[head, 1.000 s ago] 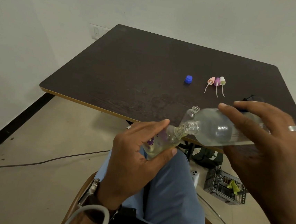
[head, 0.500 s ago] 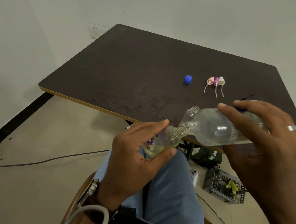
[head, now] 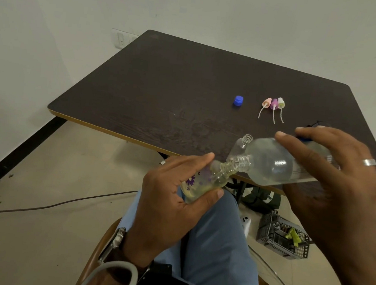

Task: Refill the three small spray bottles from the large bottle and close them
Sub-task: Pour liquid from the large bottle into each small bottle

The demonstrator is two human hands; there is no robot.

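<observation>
Small spray bottle (head: 203, 183) sits wrapped in our left hand (head: 172, 200) grip, neck tilted up-right and meeting the mouth of the large bottle (head: 270, 161) that our right hand (head: 337, 179) clasps almost level, off the table (head: 164, 89) edge.

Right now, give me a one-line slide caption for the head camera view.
Left hand holds a small flowered bottle while right hand tips the large bottle into it.
</observation>
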